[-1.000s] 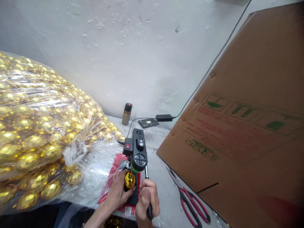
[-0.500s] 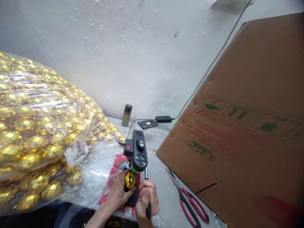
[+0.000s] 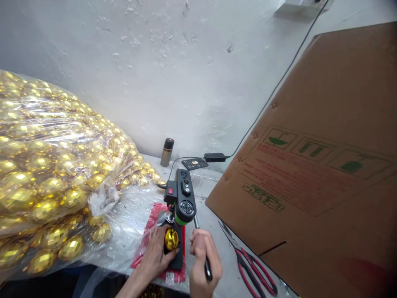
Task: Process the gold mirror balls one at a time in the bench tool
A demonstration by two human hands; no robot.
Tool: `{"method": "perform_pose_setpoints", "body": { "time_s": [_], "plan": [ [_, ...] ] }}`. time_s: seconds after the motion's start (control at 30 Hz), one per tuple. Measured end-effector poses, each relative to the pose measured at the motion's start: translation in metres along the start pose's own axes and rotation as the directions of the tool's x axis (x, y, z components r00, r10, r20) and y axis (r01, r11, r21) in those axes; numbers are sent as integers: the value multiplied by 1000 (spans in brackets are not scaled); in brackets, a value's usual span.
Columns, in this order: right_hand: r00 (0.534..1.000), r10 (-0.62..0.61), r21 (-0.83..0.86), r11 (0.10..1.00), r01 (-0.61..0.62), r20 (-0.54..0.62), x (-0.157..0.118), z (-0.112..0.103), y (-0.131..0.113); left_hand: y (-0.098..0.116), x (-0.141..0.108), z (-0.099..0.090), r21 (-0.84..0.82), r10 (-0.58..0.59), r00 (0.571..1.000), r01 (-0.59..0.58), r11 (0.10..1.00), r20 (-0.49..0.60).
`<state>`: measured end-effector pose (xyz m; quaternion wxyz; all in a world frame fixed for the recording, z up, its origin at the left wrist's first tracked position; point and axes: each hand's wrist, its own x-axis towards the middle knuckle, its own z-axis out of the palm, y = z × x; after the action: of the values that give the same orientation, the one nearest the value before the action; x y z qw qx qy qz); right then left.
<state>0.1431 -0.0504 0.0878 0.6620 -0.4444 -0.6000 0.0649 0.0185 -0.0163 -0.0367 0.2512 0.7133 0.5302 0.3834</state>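
Note:
A gold faceted ball [image 3: 171, 239] sits at the base of a small black bench drill press [image 3: 185, 194], just in front of its head. My left hand [image 3: 156, 250] curls round the ball's left and near sides, thumb and fingers closed on it. The drill press's lever [image 3: 208, 267], a metal rod with a black grip, runs out at its right side. My right hand [image 3: 204, 258] is wrapped round that lever. Beneath the press lies a red plastic sheet [image 3: 154, 214]. The drill bit is hidden under the head.
A big clear bag [image 3: 62, 145] of gold balls fills the left. Red-and-black handled scissors [image 3: 252, 271] lie beside a large cardboard box [image 3: 310, 165] on the right. Behind the press are a spray-can-like cylinder [image 3: 167, 153], a dark patterned flat item [image 3: 194, 164] and a power adapter [image 3: 215, 157].
My right hand has moved right with the lever, which now slants away from the press. My left hand stays around the ball. The whole view has shifted slightly.

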Motion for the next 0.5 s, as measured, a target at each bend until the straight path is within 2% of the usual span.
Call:
{"method": "perform_pose_setpoints", "body": {
  "time_s": [0.1,0.17,0.27,0.3,0.37,0.43,0.5],
  "plan": [
    [997,59,27,998,-60,46,16,-5,-17,-22,-29,-5,53,54,998,-53,997,-10],
    [997,53,48,997,-55,48,17,-5,-19,-38,-50,-13,73,111,993,-114,991,36],
    [996,85,76,994,-85,5,5,0,-14,-45,-59,-29,50,152,983,-158,986,108],
    [994,111,80,991,-110,-15,1,2,-13,-41,-51,-34,29,134,983,-139,990,122],
    [982,180,92,980,-175,-52,-7,6,-12,-27,-20,-39,-21,56,991,-54,998,120],
    [969,235,111,968,-226,-73,-12,8,-14,-11,26,-37,-52,-31,998,34,998,52],
    [962,260,131,960,-248,-82,-14,10,-16,1,72,-29,-80,-126,991,128,989,35]
  ]
}}
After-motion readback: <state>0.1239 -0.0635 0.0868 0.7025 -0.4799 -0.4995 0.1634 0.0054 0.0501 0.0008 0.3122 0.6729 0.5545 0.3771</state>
